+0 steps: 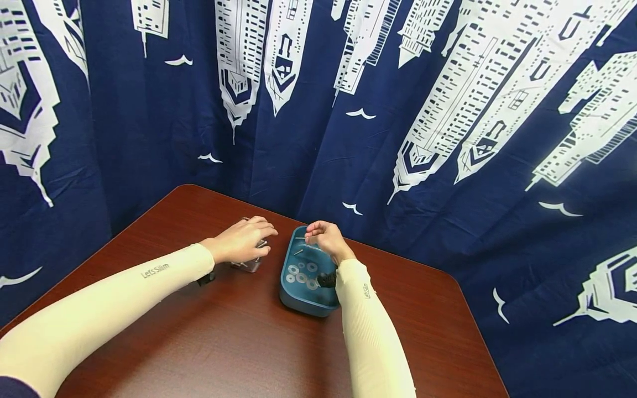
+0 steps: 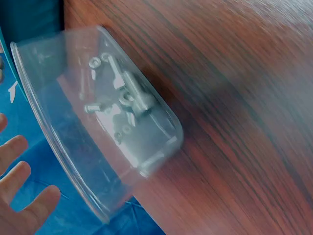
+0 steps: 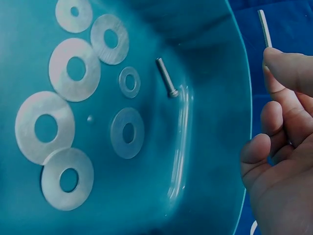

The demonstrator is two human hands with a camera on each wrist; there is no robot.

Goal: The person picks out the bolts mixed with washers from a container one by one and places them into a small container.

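My right hand pinches a thin metal screw between thumb and finger, above the far end of a blue tray. Inside that tray lie several flat washers of different sizes and another screw. My left hand hovers over a small clear plastic box, fingers spread and holding nothing. Several bolts, nuts and small washers lie in the box, somewhat blurred in the left wrist view. In the head view the left hand hides most of the box.
Both containers stand on a reddish-brown wooden table, the clear box left of the blue tray. A dark blue curtain with white building prints hangs right behind the table's far edge.
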